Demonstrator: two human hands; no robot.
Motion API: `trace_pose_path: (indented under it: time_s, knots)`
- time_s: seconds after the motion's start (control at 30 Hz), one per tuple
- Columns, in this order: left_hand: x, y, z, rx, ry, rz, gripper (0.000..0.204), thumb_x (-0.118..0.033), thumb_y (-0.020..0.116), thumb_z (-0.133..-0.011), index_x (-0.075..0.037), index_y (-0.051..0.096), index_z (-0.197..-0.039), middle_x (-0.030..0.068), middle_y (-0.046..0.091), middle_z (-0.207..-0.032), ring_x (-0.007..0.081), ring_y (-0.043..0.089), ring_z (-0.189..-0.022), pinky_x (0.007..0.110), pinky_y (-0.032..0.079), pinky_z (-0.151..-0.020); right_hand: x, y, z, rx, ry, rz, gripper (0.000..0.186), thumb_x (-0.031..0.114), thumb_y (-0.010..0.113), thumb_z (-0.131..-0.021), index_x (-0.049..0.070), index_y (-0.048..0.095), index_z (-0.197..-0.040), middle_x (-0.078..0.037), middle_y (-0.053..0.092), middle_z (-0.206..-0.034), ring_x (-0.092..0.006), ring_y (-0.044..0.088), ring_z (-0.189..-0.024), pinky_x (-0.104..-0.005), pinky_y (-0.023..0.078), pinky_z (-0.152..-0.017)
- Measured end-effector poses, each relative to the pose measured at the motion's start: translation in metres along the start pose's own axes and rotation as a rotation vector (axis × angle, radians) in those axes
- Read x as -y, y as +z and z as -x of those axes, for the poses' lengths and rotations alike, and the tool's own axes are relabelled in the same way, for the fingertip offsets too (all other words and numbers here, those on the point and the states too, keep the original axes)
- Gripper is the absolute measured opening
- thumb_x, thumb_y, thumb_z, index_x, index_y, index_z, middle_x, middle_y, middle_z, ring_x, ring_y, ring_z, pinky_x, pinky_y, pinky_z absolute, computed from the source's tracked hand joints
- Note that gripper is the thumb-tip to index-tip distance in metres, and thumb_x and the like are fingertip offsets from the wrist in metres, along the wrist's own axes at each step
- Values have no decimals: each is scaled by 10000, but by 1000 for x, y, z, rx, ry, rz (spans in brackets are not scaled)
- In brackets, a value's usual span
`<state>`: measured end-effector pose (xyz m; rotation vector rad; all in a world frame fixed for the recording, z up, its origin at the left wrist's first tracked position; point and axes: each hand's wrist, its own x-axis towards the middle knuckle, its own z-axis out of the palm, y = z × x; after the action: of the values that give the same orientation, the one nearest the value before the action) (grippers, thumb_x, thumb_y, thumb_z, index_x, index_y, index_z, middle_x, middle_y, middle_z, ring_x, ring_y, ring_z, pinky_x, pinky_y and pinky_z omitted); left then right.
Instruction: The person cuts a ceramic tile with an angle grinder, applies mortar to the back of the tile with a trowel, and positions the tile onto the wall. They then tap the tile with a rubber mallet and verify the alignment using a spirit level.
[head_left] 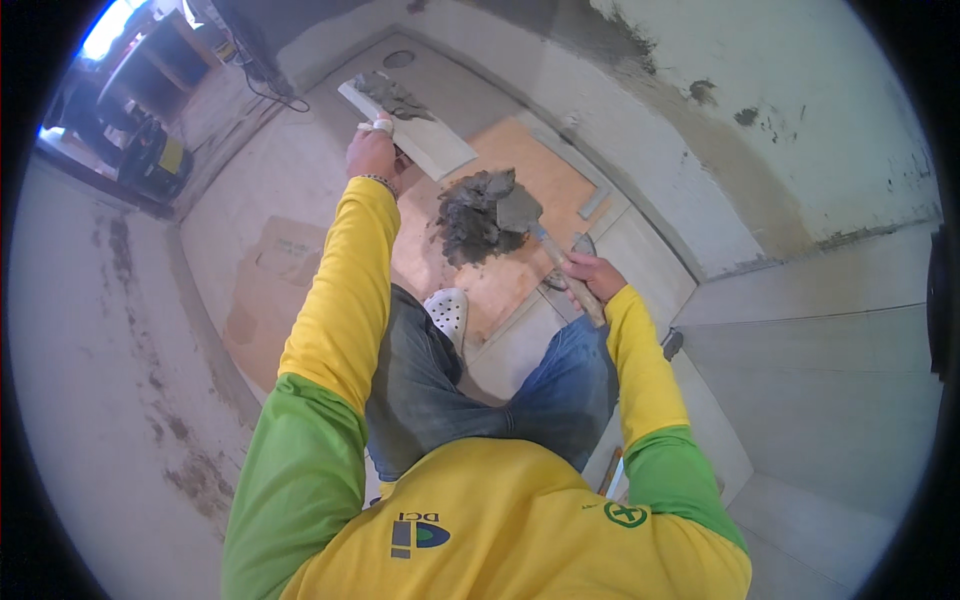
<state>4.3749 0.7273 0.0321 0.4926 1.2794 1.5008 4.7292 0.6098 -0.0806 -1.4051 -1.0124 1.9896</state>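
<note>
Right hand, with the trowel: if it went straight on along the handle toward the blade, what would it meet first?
Likely the grey mortar heap: the trowel blade ahead of the right hand overlaps it in view, though depth is hard to judge.

The yellow shirt (520, 545) has long sleeves (345, 280) with yellow forearms and broad green bands (300, 430) above the elbows. Its chest carries a blue-and-green emblem (404, 538) and a round green cross mark (625, 514). Worn blue jeans (420, 375), a white perforated clog (449, 308) and a thin bracelet (380, 181) beside the left cuff (374, 197) complete the clothing.
</note>
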Motion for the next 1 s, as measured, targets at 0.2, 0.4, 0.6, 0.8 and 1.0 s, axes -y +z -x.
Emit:
trace_pose_path:
  time_s: [0.2, 0.4, 0.6, 0.8, 1.0]
  knots:
    - [2, -2, -4, -20, 7, -35, 296, -284, 548, -985, -62, 514, -1179, 93, 601, -1015, 238, 648, -841, 403, 567, -680, 15, 11, 19, -4, -41, -92, 451, 237, 615, -936, 77, 531, -1349, -42, 587, -828, -134, 568, -641, -280, 489, -518]
    - [9, -3, -10, 84, -38, 36, 255, -267, 529, -993, -68, 526, -1152, 82, 615, -971, 216, 659, -807, 391, 580, -663, 45, 18, 38, -25, -283, 84, 510, 169, 669, -884, 69, 532, -1366, -35, 607, -890, -110, 573, -666, -268, 488, -511]
    - [10, 1, -7, 185, -154, 100, 225, -211, 539, -986, -45, 524, -1137, 98, 616, -990, 245, 654, -882, 396, 577, -781, 48, 27, 32, -152, -646, 221, 585, 85, 729, -795, 7, 537, -1342, -47, 617, -898, -142, 606, -744, -273, 536, -656]
    - [13, 6, 0, 476, -296, 302, 213, -121, 519, -983, 29, 533, -1133, 150, 631, -1063, 281, 650, -963, 416, 556, -885, 41, 29, 6, -315, -934, 684, 526, 49, 765, -751, 29, 620, -1256, -90, 604, -995, -182, 579, -912, -275, 459, -831]
    - [19, 11, -1, 466, -337, 377, 211, -83, 503, -975, 44, 540, -1139, 172, 630, -1091, 282, 648, -988, 398, 546, -913, 8, 47, -19, -523, -1062, 744, 487, 67, 759, -722, 86, 672, -1201, -113, 588, -952, -248, 586, -851, -312, 481, -776]
